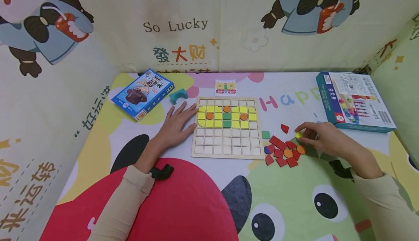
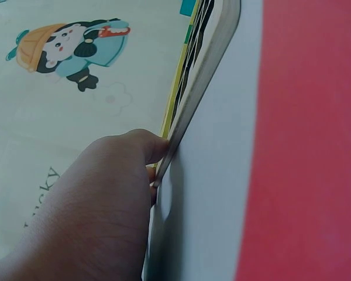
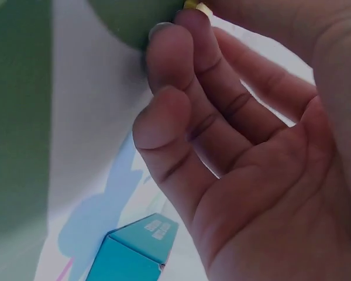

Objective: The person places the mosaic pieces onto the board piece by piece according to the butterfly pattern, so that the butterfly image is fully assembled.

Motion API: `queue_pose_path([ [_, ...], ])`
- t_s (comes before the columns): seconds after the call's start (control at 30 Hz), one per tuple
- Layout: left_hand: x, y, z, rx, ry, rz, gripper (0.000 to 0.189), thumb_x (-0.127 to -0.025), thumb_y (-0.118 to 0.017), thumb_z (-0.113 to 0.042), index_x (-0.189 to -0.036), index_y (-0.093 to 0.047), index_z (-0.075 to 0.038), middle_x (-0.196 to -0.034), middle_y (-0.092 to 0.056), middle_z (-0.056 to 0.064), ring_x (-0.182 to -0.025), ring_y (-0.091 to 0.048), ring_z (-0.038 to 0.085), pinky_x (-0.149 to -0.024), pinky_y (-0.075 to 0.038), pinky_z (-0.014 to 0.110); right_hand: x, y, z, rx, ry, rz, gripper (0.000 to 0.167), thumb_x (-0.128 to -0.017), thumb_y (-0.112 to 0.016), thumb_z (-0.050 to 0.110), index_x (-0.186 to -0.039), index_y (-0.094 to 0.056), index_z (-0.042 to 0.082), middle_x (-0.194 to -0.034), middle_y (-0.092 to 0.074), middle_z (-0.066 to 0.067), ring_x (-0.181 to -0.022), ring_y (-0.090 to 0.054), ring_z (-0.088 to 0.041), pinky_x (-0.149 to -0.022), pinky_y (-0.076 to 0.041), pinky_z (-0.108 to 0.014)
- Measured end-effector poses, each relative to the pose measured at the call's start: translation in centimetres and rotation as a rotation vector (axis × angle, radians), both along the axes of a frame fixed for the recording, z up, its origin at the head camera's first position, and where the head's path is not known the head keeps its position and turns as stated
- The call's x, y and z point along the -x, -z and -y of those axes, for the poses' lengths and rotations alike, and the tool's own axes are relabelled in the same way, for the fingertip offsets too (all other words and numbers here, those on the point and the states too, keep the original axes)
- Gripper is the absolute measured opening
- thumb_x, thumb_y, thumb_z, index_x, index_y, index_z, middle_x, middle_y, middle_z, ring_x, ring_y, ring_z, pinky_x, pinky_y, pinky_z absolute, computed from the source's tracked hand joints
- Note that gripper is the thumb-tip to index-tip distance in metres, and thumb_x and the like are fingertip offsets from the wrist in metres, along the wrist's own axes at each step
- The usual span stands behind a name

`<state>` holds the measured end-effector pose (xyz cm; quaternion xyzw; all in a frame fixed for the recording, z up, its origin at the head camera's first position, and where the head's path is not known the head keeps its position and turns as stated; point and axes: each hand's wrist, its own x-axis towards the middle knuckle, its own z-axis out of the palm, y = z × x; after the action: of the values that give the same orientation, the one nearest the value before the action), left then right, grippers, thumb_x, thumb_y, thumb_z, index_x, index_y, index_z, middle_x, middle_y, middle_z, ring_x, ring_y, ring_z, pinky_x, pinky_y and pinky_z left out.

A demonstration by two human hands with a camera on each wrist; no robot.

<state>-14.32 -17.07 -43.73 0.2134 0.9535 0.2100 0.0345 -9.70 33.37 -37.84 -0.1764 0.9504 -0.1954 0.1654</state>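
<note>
My right hand (image 1: 322, 139) pinches a small yellow tile (image 1: 299, 134) between thumb and fingertip, just right of a loose group of red tiles (image 1: 278, 142). In the right wrist view the yellow tile (image 3: 199, 7) shows at the top edge, with the other fingers curved below it. At the board's left side lies my left hand (image 1: 176, 124), fingers extended, fingertips at the rim. The left wrist view has its thumb against the edge of the wooden grid board (image 2: 205, 76). Rows of yellow tiles, three orange circles and two green squares fill upper cells of the board (image 1: 226, 156).
Behind the board lies a butterfly pattern card (image 1: 225, 87). A blue box (image 1: 143, 94) and a teal arch-shaped piece (image 1: 178, 95) are at the left; a larger teal box (image 1: 356, 101) sits at the right. One green tile (image 1: 266, 135) lies beside the board.
</note>
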Motion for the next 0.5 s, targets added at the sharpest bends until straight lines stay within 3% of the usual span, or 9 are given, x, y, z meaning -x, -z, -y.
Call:
queue_pose_path([
  [0.2, -0.08, -0.05, -0.04, -0.005, -0.001, 0.006, 0.068, -0.104, -0.052, -0.052, -0.166, -0.038, -0.028, -0.177, -0.029, -0.007, -0.17, -0.009, 0.027, -0.135, 0.001, 0.064, 0.05, -0.11, -0.23, 0.01, -0.009, 0.027, 0.036, -0.093, -0.08, 0.015, -0.127, -0.07, 0.009, -0.094, -0.071, 0.005, -0.086, -0.062, -0.009, -0.07, -0.055, -0.019],
  [0.5, 0.02, -0.02, 0.01, -0.004, 0.002, 0.0, 0.068, -0.104, -0.053, -0.052, -0.166, -0.038, -0.028, -0.177, -0.029, -0.007, -0.169, -0.01, 0.027, -0.135, 0.0, 0.064, -0.02, 0.5, 0.06, 0.004, 0.03, -0.007, 0.037, -0.091, -0.084, 0.028, -0.119, -0.07, 0.009, -0.086, -0.067, 0.006, -0.078, -0.057, -0.009, -0.064, -0.051, -0.02],
])
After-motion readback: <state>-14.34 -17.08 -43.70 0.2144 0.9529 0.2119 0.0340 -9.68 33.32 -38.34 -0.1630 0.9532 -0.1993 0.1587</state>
